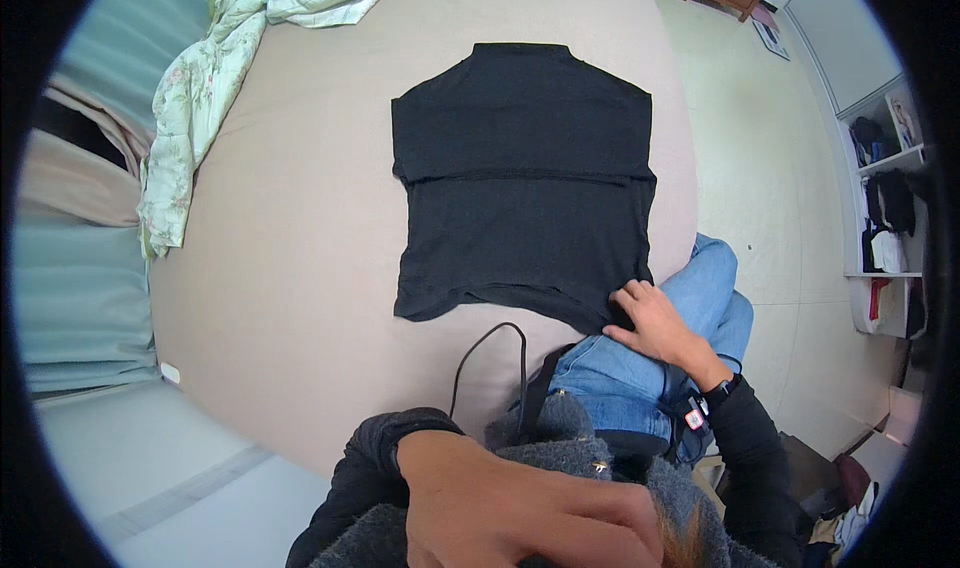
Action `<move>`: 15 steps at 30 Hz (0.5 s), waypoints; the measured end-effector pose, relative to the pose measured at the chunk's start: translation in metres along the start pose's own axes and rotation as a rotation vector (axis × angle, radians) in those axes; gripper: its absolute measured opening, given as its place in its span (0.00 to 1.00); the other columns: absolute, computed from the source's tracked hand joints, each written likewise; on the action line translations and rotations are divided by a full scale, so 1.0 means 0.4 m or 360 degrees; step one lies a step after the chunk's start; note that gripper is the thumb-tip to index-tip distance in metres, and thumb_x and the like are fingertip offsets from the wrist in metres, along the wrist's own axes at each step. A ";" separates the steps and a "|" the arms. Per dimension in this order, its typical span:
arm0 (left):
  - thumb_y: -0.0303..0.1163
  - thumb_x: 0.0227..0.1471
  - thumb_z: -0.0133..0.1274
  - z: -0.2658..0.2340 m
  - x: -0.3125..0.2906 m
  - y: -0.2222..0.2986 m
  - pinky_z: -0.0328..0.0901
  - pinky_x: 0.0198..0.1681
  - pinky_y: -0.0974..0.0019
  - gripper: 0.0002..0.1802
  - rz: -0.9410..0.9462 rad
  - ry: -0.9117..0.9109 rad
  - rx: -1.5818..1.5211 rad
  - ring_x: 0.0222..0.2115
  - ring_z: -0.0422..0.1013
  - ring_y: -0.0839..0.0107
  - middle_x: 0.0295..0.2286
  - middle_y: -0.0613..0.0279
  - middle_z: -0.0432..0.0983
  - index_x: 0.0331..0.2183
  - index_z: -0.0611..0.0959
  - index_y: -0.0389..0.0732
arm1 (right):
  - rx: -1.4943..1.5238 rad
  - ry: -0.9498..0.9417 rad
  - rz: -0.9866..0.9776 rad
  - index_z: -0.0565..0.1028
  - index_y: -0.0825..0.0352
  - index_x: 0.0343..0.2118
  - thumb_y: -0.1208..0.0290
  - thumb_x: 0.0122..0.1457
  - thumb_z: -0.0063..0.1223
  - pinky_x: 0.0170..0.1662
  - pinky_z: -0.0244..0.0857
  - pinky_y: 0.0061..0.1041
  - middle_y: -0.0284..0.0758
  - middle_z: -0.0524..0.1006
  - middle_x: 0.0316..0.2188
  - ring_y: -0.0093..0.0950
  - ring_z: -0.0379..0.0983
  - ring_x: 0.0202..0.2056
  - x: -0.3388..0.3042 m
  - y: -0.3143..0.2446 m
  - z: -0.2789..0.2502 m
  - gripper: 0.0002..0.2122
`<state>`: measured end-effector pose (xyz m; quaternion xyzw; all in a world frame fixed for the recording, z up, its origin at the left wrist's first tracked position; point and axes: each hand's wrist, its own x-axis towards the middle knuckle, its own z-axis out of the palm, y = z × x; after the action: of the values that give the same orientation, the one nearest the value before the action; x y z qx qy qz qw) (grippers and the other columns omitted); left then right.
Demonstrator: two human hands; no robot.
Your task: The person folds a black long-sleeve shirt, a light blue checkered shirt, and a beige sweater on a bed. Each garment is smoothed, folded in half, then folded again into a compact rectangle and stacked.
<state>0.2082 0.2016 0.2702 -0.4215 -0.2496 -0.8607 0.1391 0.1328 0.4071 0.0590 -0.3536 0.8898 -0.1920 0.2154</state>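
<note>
Where the bed [300, 218] shows its pinkish sheet, the main item is 1 black top [525, 118], high-collared, laid flat nearer the right edge than the left; collar toward the far edge, hem toward the near edge. 1 crosswise line, seam or fold uncertain, spans its middle; hem rippled.

Right hand [655, 323]: at the top's near right corner, fingers bent and touching the cloth, thumb set apart from them at the hem; whether fabric is pinched cannot be told. 1 dark wristband [718, 396] at the wrist.

Left hand [520, 508]: raised close before the grey fleecy jacket [560, 423], back uppermost, fingers curled; fingertips hidden, so opening and any contents cannot be told.

Also on the bed: 1 floral cloth [190, 118], rumpled, along the far left corner. Blue jeans [610, 368], worn, at the near right corner. 1 black cord [525, 358], looped near the near edge.

Beyond the left edge: green curtain [80, 298]. Beyond the right: 1 white shelf unit [885, 274].
</note>
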 end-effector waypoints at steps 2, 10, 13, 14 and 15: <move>0.46 0.66 0.41 0.033 -0.007 -0.002 0.62 0.37 0.65 0.22 -0.0060 0.0050 -0.0255 0.36 0.68 0.60 0.40 0.46 0.74 0.44 0.84 0.43 | 0.0059 0.0119 0.0096 0.73 0.72 0.46 0.61 0.50 0.63 0.48 0.65 0.36 0.45 0.71 0.38 0.41 0.68 0.42 0.000 -0.001 0.009 0.24; 0.36 0.58 0.51 -0.176 -0.049 0.080 0.68 0.44 0.59 0.12 -0.1034 -0.0232 -0.0133 0.39 0.72 0.59 0.40 0.51 0.75 0.39 0.82 0.41 | -0.0067 0.0150 0.0049 0.76 0.72 0.35 0.66 0.54 0.60 0.38 0.69 0.39 0.43 0.74 0.30 0.42 0.73 0.36 0.001 0.022 0.017 0.13; 0.30 0.48 0.62 -0.399 -0.174 0.056 0.67 0.49 0.60 0.24 -0.1505 -0.0375 0.2038 0.45 0.70 0.61 0.45 0.54 0.73 0.49 0.77 0.41 | 0.0015 0.0070 0.0045 0.75 0.71 0.33 0.63 0.55 0.60 0.35 0.69 0.39 0.44 0.74 0.30 0.43 0.74 0.33 -0.008 0.038 -0.011 0.14; 0.30 0.44 0.63 -0.439 -0.236 0.056 0.66 0.49 0.61 0.29 -0.1442 -0.0701 0.2524 0.46 0.69 0.61 0.46 0.53 0.72 0.51 0.76 0.41 | 0.0022 0.0048 0.0022 0.75 0.71 0.36 0.59 0.55 0.61 0.34 0.69 0.38 0.43 0.74 0.30 0.43 0.74 0.31 -0.014 0.041 -0.025 0.17; 0.30 0.41 0.64 -0.467 -0.288 0.066 0.65 0.50 0.62 0.35 -0.1340 -0.1042 0.3001 0.47 0.68 0.61 0.48 0.52 0.71 0.53 0.74 0.41 | -0.0031 0.0092 -0.0108 0.75 0.71 0.37 0.58 0.55 0.61 0.34 0.70 0.38 0.43 0.74 0.31 0.43 0.74 0.31 -0.020 0.042 -0.040 0.18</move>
<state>0.1676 0.0807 0.0897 -0.2345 -0.9606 -0.1466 0.0271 0.1208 0.4271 0.0662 -0.3800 0.8849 -0.2007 0.1796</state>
